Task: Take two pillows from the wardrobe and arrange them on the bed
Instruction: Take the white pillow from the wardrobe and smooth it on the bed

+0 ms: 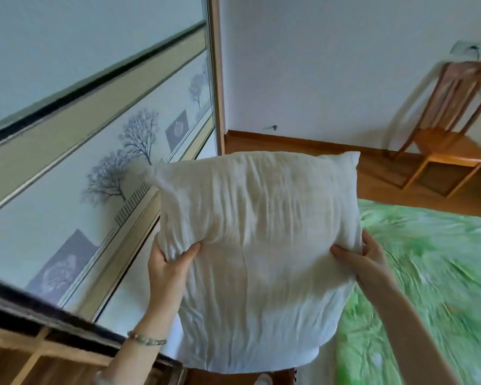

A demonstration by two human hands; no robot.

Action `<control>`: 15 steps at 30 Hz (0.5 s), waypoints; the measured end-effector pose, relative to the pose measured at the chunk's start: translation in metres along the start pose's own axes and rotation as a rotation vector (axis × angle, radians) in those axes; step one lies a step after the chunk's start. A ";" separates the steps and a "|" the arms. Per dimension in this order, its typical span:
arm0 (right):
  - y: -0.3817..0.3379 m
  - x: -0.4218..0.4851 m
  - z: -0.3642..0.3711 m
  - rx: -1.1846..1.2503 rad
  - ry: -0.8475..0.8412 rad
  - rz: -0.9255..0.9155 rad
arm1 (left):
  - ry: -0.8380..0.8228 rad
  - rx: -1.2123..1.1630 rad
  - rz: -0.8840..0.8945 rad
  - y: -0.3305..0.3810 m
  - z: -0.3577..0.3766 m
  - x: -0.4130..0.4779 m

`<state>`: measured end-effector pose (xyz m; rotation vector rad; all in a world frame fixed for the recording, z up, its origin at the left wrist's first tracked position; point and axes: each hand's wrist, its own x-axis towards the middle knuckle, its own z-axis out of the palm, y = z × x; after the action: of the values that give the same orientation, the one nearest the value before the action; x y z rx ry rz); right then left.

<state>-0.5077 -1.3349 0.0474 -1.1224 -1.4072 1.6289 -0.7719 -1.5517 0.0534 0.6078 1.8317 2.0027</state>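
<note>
Fingers: those of the left hand (167, 269) and right hand (365, 262) were mostly hidden behind the pillow (261, 218), thumbs in front.
Bed (433, 273): cut off by the right and near edges.
Chair (450, 134): blurred, far right.

- Your left hand (165, 270) is bare, and so is its forearm, from the wrist back to the bottom edge of the view.
- Just behind that hand, at the wrist, you wear a beaded bracelet (147, 339): one strand of oblong pale-green beads with smaller brownish beads between them.
- Farther up that arm from the hand, a pale blurred patch (102, 377) shows at the frame's edge; it may be a sleeve, but you cannot tell.
- Your right hand (370, 263) is bare, and its forearm is bare behind the wrist.
- Below both hands, a white rounded tip (263, 380) shows, perhaps footwear; it is too blurred to say.
</note>
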 end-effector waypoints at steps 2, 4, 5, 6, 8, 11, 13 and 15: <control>-0.009 0.030 -0.006 0.012 0.025 -0.008 | -0.003 0.031 -0.010 0.001 0.026 0.030; -0.018 0.062 -0.017 0.004 0.057 -0.017 | -0.035 0.033 -0.030 -0.003 0.056 0.062; -0.021 0.071 -0.018 0.005 0.061 -0.023 | -0.045 0.032 -0.028 -0.002 0.063 0.071; -0.024 0.083 -0.021 0.008 0.069 -0.026 | -0.056 0.037 -0.029 -0.001 0.075 0.083; -0.029 0.111 -0.028 0.018 0.097 -0.028 | -0.066 0.061 -0.030 -0.004 0.101 0.113; -0.037 0.153 -0.031 0.014 0.124 -0.036 | -0.082 0.079 -0.023 -0.012 0.138 0.160; -0.039 0.184 -0.033 0.025 0.144 -0.026 | -0.083 0.082 -0.028 -0.021 0.162 0.193; -0.041 0.219 -0.032 0.039 0.172 -0.018 | -0.095 0.087 -0.030 -0.031 0.186 0.229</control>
<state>-0.5625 -1.1170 0.0502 -1.1938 -1.2662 1.5032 -0.8659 -1.2699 0.0520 0.6845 1.8680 1.8496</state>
